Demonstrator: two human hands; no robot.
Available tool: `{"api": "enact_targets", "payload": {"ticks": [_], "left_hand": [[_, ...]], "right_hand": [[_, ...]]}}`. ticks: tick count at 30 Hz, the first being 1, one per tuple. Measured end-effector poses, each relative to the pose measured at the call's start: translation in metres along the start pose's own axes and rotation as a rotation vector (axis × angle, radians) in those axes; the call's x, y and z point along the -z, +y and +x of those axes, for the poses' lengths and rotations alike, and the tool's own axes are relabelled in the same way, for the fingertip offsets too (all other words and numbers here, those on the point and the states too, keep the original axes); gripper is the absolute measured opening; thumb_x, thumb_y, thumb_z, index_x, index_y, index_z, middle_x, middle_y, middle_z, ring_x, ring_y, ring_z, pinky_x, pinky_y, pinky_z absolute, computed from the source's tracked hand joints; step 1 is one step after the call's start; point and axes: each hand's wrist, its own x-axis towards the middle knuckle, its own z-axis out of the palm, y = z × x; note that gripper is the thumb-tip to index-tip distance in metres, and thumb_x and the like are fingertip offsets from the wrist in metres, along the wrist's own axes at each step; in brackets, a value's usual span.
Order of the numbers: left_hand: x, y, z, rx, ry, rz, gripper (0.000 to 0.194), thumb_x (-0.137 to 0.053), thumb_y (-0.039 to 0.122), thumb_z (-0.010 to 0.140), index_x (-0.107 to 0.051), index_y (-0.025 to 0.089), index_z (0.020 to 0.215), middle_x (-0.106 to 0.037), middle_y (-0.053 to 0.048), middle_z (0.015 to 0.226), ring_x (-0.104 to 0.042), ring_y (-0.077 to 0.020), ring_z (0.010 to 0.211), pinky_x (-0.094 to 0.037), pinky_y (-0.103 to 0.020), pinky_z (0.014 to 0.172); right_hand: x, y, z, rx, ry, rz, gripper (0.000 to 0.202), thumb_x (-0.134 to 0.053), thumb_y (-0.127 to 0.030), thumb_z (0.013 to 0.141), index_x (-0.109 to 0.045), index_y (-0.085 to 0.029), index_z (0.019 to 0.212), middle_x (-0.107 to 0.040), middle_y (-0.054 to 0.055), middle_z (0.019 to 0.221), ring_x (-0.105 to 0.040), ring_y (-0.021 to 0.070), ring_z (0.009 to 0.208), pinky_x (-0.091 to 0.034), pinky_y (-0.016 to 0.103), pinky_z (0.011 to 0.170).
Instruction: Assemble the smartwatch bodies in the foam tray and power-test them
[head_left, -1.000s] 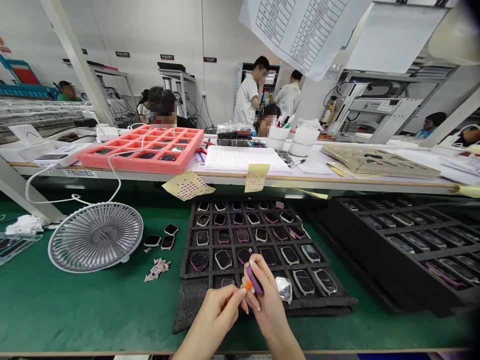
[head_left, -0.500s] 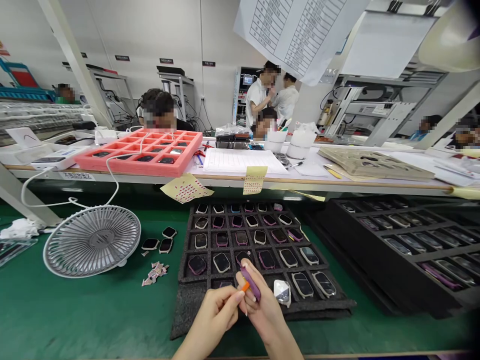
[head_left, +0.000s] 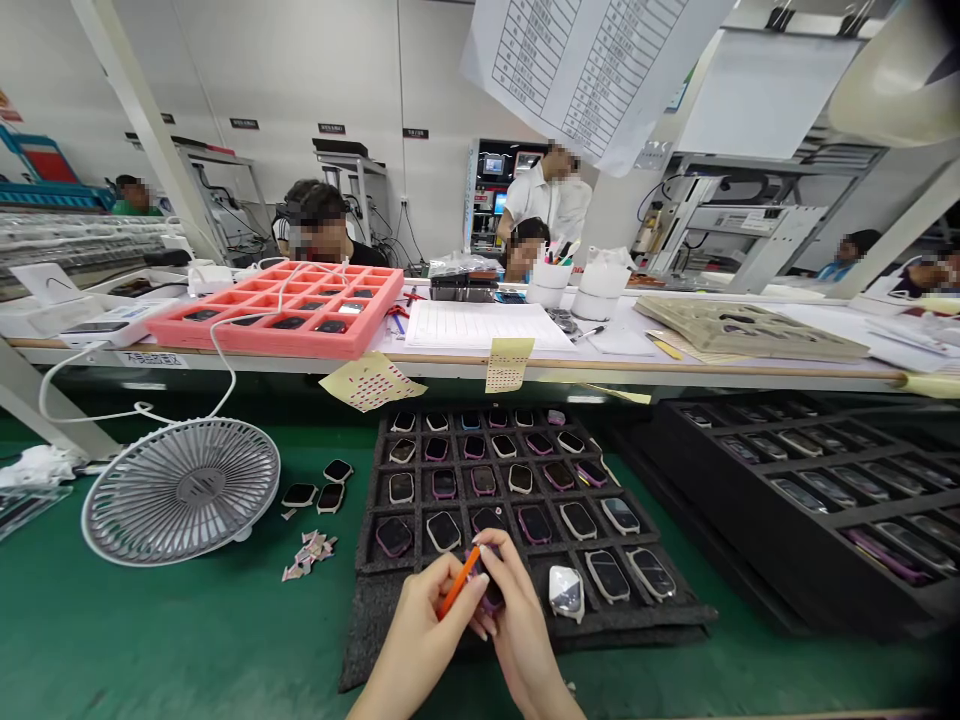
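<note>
At the bottom centre of the frame the left hand [head_left: 431,625] pinches a thin orange stick [head_left: 458,583], which now shows at much of its length and slants up to the right; half a second ago only its tip peeked out between the fingers. The right hand [head_left: 517,625] is closed around a small purple watch case [head_left: 491,592], which has dropped from standing edge-up to lying low in the fingers, mostly hidden. The stick's lower end now seems to rest against the case, so the work on it looks under way rather than being lined up. Both hands hover over the near edge of the black foam tray [head_left: 375,520], whose pockets hold rows of similar cases. To the left, on the green mat [head_left: 150,620], lies a white fan [head_left: 180,490] beside three loose cases [head_left: 319,487].
</note>
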Motion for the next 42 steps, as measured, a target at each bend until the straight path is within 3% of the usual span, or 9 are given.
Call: {"api": "enact_targets", "payload": {"ticks": [5, 9, 12, 16, 19, 25, 32, 38, 42], "left_hand": [[0.017, 0.006, -0.005, -0.050, 0.104, 0.214, 0.044, -0.043, 0.055, 0.087, -0.041, 0.016, 0.066, -0.039, 0.002, 0.060, -0.040, -0.0092, 0.054, -0.033, -0.018, 0.051], [0.072, 0.003, -0.015, -0.070, 0.527, 0.509, 0.043, -0.041, 0.056, 0.084, -0.036, 0.019, 0.064, -0.030, 0.004, 0.057, -0.032, -0.0095, 0.050, -0.028, -0.018, 0.048], [0.115, -0.008, -0.023, 0.115, 0.690, 0.771, 0.037, -0.043, 0.053, 0.082, -0.040, 0.020, 0.066, -0.035, 0.003, 0.052, -0.035, -0.0114, 0.045, -0.030, -0.018, 0.048], [0.144, -0.026, -0.028, 0.363, 0.670, 0.916, 0.031, -0.037, 0.047, 0.085, -0.043, 0.022, 0.069, -0.044, 0.000, 0.052, -0.048, -0.0171, 0.049, -0.034, -0.019, 0.050], [0.149, -0.036, -0.026, 0.446, 0.641, 0.947, 0.026, -0.037, 0.043, 0.087, -0.047, 0.022, 0.075, -0.054, -0.003, 0.058, -0.058, -0.0223, 0.059, -0.035, -0.020, 0.050], [0.154, -0.049, -0.022, 0.428, 0.685, 0.999, 0.031, -0.040, 0.044, 0.087, -0.057, 0.019, 0.095, -0.065, -0.009, 0.069, -0.065, -0.0292, 0.069, -0.038, -0.023, 0.051], [0.147, -0.050, -0.019, 0.351, 0.683, 0.883, 0.038, -0.040, 0.050, 0.086, -0.058, 0.021, 0.102, -0.069, -0.009, 0.091, -0.066, -0.0274, 0.079, -0.044, -0.023, 0.058], [0.142, -0.045, -0.022, 0.266, 0.712, 0.823, 0.037, -0.043, 0.052, 0.083, -0.059, 0.022, 0.096, -0.070, -0.007, 0.094, -0.067, -0.0246, 0.079, -0.045, -0.022, 0.058], [0.136, -0.034, -0.025, 0.257, 0.705, 0.765, 0.039, -0.044, 0.056, 0.079, -0.059, 0.023, 0.094, -0.069, -0.007, 0.097, -0.067, -0.0244, 0.081, -0.046, -0.023, 0.060]], "right_hand": [[0.016, 0.005, -0.002, 0.248, 0.048, -0.418, 0.037, -0.047, -0.055, 0.089, -0.048, -0.021, 0.102, -0.053, 0.002, 0.083, -0.048, 0.0102, 0.059, -0.042, 0.020, 0.050], [0.038, -0.002, 0.002, 0.446, 0.131, -0.884, 0.027, -0.039, -0.044, 0.095, -0.052, -0.022, 0.105, -0.056, 0.006, 0.089, -0.055, 0.0168, 0.075, -0.046, 0.027, 0.065], [0.046, -0.002, 0.003, 0.549, 0.065, -1.157, 0.023, -0.034, -0.035, 0.097, -0.054, -0.023, 0.100, -0.058, 0.007, 0.086, -0.057, 0.0207, 0.080, -0.046, 0.033, 0.068], [0.048, 0.004, 0.001, 0.634, -0.036, -1.398, 0.022, -0.032, -0.026, 0.097, -0.054, -0.024, 0.094, -0.057, 0.006, 0.084, -0.056, 0.0213, 0.078, -0.048, 0.037, 0.068], [0.060, 0.005, 0.000, 0.662, -0.013, -1.440, 0.020, -0.036, -0.028, 0.096, -0.054, -0.027, 0.105, -0.057, 0.007, 0.098, -0.057, 0.0218, 0.092, -0.051, 0.035, 0.073], [0.099, -0.008, -0.005, 0.665, 0.300, -1.587, 0.041, -0.038, -0.039, 0.095, -0.041, -0.032, 0.135, -0.036, 0.007, 0.141, -0.039, 0.0311, 0.128, -0.050, 0.044, 0.089], [0.088, -0.029, -0.010, 0.451, 0.026, -1.782, 0.056, -0.036, -0.042, 0.096, -0.015, -0.036, 0.148, -0.008, 0.000, 0.154, -0.012, 0.0296, 0.140, -0.048, 0.041, 0.095], [0.089, -0.040, -0.003, 0.457, -0.152, -1.829, 0.062, -0.042, -0.047, 0.093, -0.015, -0.036, 0.148, -0.014, 0.002, 0.153, -0.020, 0.0295, 0.138, -0.041, 0.045, 0.102], [0.074, -0.033, -0.003, 0.662, -0.117, -1.768, 0.052, -0.042, -0.040, 0.094, -0.031, -0.030, 0.144, -0.032, 0.007, 0.145, -0.029, 0.0304, 0.134, -0.042, 0.046, 0.099]]}}
